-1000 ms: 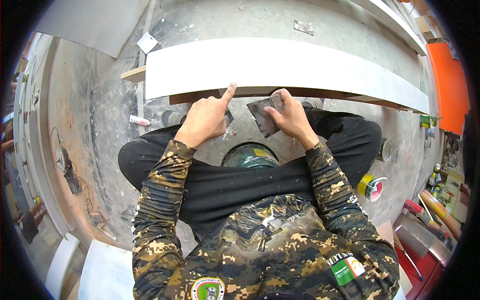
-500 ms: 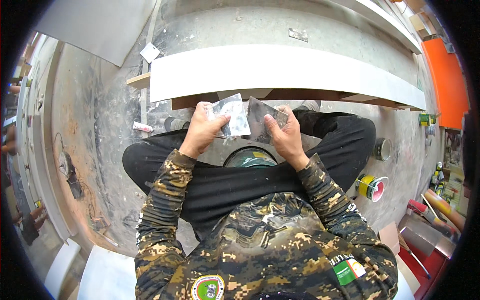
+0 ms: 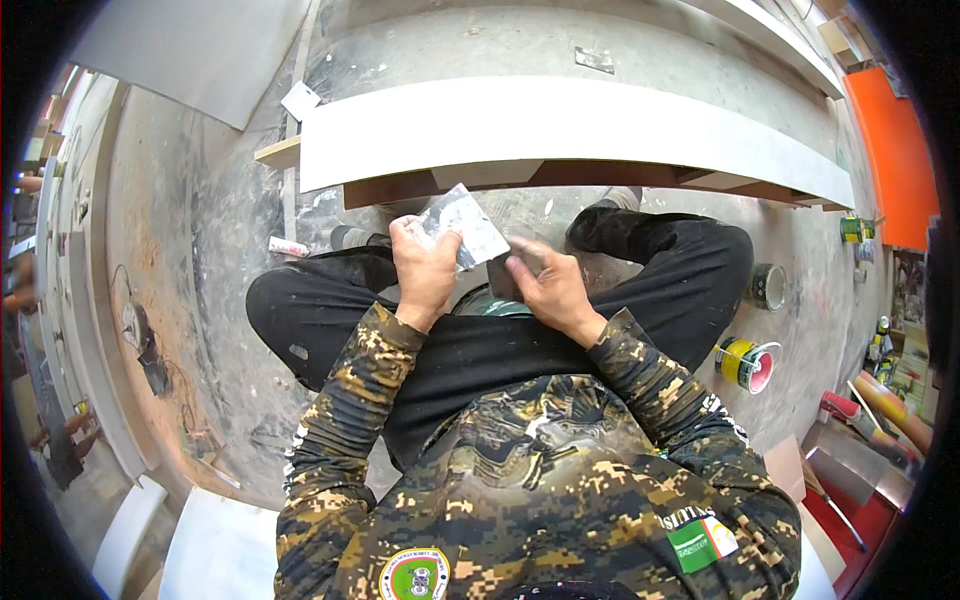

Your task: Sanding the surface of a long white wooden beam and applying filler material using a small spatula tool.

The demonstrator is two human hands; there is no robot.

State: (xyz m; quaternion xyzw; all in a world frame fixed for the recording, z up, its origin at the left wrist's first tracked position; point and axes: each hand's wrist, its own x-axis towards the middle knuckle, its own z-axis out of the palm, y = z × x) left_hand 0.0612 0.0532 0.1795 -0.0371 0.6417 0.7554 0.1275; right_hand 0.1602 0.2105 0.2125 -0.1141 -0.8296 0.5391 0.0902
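Note:
My left hand [image 3: 424, 268] is closed on a thin square metal spreader [image 3: 470, 232], its face smeared with white paste, thumb on top. Just right of it, my right hand [image 3: 556, 290] grips a dark flat spreader [image 3: 503, 279], steeply tilted, so little of its face shows. The two plates are close together at their edges; whether they touch I cannot tell. Below them, between my crossed legs, part of a green bucket [image 3: 497, 304] is visible, mostly hidden by my hands and trousers. A long white panel [image 3: 560, 118] lies raised right beyond my hands.
A wooden strip [image 3: 278, 153] sticks out at the panel's left end. On the floor lie a white tube [image 3: 288, 247] at left and a corded power tool [image 3: 146, 345] farther left. At right stand a yellow-banded paint can [image 3: 742, 364], a grey can [image 3: 768, 287] and an orange panel [image 3: 888, 158].
My hands have come closer together. The right spreader has turned from showing its broad face to a steep tilt, and the left one has rotated slightly.

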